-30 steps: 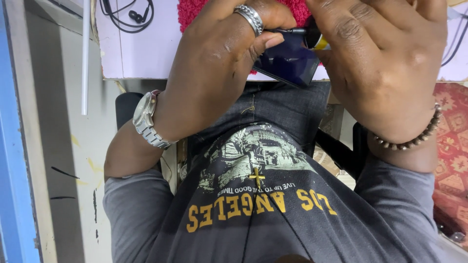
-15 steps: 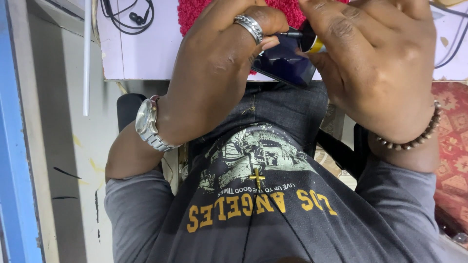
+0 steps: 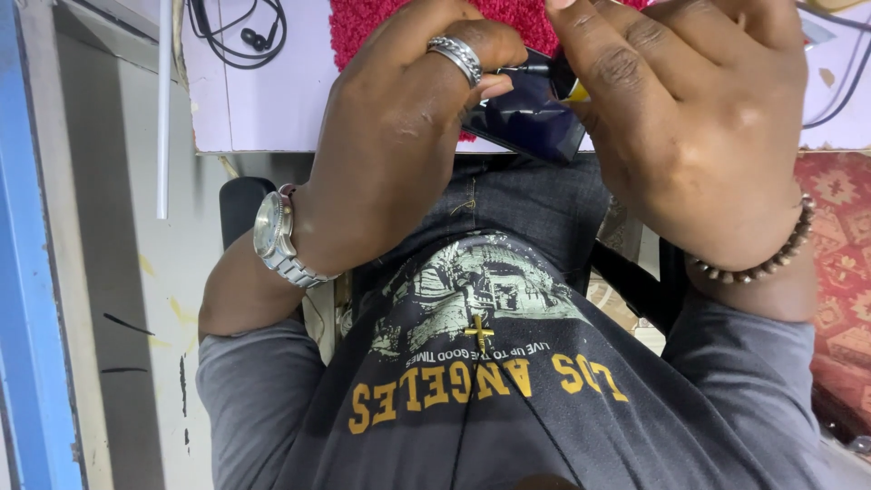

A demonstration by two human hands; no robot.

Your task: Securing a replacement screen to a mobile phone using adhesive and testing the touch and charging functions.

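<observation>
Both hands meet close under the camera at the near edge of a white table. My left hand, with a silver ring and a metal wristwatch, grips a dark blue glossy phone-like device by its left side. My right hand, with a beaded bracelet, closes over the device's right end, where a thin black tool and a bit of yellow show between the fingers. What the right fingers hold there is mostly hidden.
A red fluffy mat lies on the table under the hands. Black earphones with cable rest at the table's left. A blue frame runs down the left; a patterned red cloth lies at the right. My grey printed shirt fills the lower view.
Both hands have shifted slightly over the dark device; the left hand's ringed finger has moved a little toward the device's top. The grip stays the same.
</observation>
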